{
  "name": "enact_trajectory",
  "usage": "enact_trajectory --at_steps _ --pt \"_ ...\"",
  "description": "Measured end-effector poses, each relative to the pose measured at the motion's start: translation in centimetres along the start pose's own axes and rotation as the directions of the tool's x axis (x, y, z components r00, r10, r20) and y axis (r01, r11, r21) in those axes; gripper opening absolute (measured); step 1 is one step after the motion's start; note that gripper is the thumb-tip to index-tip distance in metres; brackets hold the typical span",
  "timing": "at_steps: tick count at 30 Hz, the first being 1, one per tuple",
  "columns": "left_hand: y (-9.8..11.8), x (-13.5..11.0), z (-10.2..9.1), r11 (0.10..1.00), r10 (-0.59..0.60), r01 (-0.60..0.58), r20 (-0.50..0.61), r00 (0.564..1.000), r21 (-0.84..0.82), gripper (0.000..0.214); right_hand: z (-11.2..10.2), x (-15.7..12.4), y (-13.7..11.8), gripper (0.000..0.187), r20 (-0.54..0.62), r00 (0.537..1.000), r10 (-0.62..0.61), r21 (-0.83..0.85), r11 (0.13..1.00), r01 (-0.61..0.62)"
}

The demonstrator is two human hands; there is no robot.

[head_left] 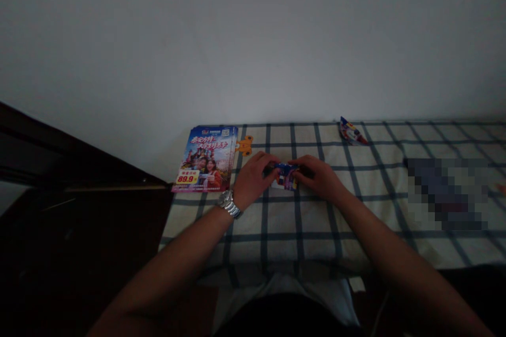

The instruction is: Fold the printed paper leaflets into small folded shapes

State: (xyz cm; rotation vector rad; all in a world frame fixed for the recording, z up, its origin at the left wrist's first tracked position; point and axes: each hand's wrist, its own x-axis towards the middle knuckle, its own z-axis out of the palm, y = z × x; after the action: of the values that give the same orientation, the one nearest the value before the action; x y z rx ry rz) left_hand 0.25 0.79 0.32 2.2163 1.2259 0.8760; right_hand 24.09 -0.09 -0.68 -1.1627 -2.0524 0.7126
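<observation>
Both my hands pinch a small folded flyer (286,177) above the checked cloth. My left hand (259,174), with a metal watch (229,204) on the wrist, grips its left side. On its right side the fingers of my right hand (316,175) are closed. The paper shows blue and purple print with a pale lower part. Left of my hands lies a stack of printed flyers (205,160), the top one blue and pink. A folded, pointed piece of printed paper (351,132) rests at the back, to the right.
The checked cloth (316,226) covers a bed-like surface against a plain wall (276,37). An orange bear figure (244,145) shows beside the stack. A dark pixelated object (445,192) lies at the right. The surface's left edge drops to a dark area (98,242).
</observation>
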Motion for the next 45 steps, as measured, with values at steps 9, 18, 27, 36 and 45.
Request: enact_trajectory --at_steps 9,18,27,36,45 --pt "-0.4 0.1 0.1 0.996 -0.046 0.046 -0.003 0.999 0.078 0.016 -0.1 -0.1 -0.2 0.035 -0.033 0.999 0.000 -0.028 1.000 -0.001" --pt "-0.3 0.1 0.1 0.982 -0.066 0.065 0.002 0.998 0.176 0.014 0.2 -0.3 -0.6 0.045 -0.019 1.000 -0.002 -0.080 0.997 0.000" --pt "-0.2 0.0 0.1 0.966 -0.047 0.040 0.024 0.999 0.255 0.013 0.9 -0.3 0.1 0.061 0.031 0.999 -0.037 -0.166 0.985 0.041" --pt "0.1 0.0 0.0 0.965 0.046 -0.057 0.049 0.998 0.256 0.019 1.0 -0.3 0.0 0.060 0.022 0.998 -0.061 -0.179 0.982 0.064" --pt "0.1 -0.3 0.3 0.956 0.072 -0.097 0.098 0.993 0.277 0.027 0.7 -0.1 -0.2 0.056 0.021 0.999 -0.026 -0.139 0.990 0.028"
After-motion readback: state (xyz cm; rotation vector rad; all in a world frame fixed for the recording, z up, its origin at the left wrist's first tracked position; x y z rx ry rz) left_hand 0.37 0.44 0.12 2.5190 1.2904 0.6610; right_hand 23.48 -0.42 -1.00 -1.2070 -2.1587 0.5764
